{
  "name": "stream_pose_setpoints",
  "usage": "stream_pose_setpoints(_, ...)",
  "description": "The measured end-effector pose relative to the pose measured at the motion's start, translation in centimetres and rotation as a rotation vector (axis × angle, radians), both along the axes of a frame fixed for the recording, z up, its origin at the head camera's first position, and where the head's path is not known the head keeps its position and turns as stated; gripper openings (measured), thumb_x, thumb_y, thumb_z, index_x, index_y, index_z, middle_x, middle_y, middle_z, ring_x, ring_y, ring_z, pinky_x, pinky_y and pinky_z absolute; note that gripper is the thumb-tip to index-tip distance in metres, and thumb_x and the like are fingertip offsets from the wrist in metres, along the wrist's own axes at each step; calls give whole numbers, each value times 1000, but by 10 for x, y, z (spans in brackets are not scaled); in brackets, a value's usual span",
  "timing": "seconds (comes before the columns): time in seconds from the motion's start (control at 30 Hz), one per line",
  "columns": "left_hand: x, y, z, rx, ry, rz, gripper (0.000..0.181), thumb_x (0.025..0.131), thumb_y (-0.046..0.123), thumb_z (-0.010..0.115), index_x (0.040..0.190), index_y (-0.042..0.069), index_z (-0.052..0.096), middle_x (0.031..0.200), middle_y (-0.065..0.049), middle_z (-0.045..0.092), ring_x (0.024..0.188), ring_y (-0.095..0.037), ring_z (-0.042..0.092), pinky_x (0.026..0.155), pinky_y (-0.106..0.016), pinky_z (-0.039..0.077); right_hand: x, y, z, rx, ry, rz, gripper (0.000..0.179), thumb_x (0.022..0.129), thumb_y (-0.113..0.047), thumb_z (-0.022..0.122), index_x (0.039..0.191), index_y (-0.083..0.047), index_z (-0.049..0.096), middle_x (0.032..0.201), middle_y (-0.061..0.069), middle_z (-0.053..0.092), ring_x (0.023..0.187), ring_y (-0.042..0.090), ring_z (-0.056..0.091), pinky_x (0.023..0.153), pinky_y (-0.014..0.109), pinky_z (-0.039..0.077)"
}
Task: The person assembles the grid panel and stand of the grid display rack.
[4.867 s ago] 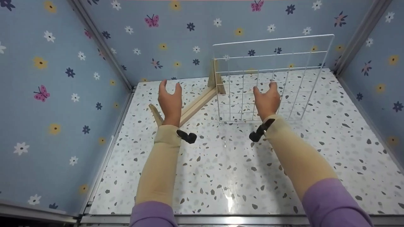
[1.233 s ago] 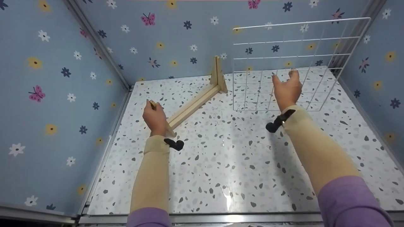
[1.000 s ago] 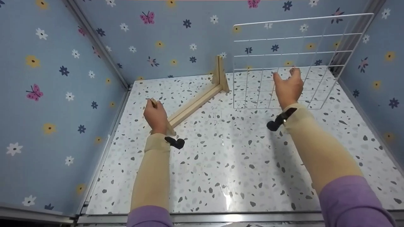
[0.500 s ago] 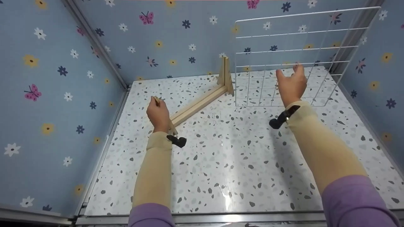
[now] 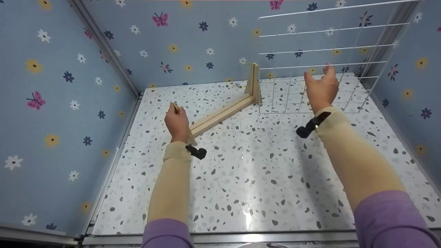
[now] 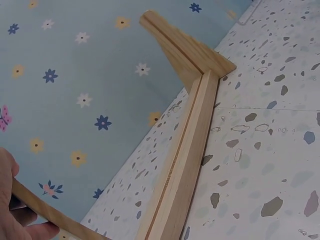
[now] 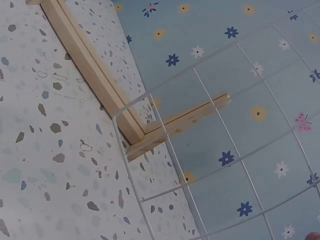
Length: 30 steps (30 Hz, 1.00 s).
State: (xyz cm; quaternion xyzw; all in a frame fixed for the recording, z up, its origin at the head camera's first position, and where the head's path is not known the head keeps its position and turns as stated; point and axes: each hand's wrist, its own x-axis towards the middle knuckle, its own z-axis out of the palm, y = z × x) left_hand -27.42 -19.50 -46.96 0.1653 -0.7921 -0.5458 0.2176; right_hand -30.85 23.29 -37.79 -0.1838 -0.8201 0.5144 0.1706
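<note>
My left hand grips the near upright of a pale wooden stand, a grooved beam with a slotted, tapered upright at each end. In the left wrist view, thumb and fingers pinch that upright's edge. The stand lies slantwise, its far upright near the back wall. My right hand holds a white wire grid panel by its middle wires, tilted up against the back right corner. In the head view, the grid's left edge runs right along the far upright; in the right wrist view its wires cross in front of it.
A speckled white tabletop carries everything. Blue flowered panels wall in the back and both sides, joined by metal corner posts. A metal rail runs along the front edge.
Earlier open beside the stand, my left hand took hold of its near upright. The stand has since slid right, toward the grid. My right hand has carried the grid up and right.
</note>
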Motion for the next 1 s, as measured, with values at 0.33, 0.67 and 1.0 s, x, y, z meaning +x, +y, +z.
stream_pose_setpoints(0.33, -4, 8, -2, 13, -16, -8, 54, 108, 17, 48, 157, 3, 31, 158, -15, 40, 144, -24, 42, 110, -27, 41, -1, 0, 13, 29, 36, -18, 78, 94, -47, 68, 158, -20, 33, 161, -2, 37, 146, 14, 35, 118, 28, 29)
stream_pose_setpoints(0.67, -7, 16, -2, 38, -1, -45, 54, 108, 15, 49, 158, 3, 31, 159, -17, 38, 145, -24, 39, 110, -27, 42, -2, 0, 22, -2, 37, 7, 80, 94, -48, 69, 159, -22, 31, 162, -5, 35, 147, 13, 33, 119, 27, 28)
stream_pose_setpoints(1.0, -11, 21, -2, -4, -3, -64, 53, 108, 17, 49, 156, 4, 35, 155, -15, 44, 142, -23, 44, 108, -30, 44, -3, -4, 34, -12, 54, 4, 80, 93, -46, 71, 158, -23, 31, 162, -5, 35, 149, 12, 30, 119, 26, 27)
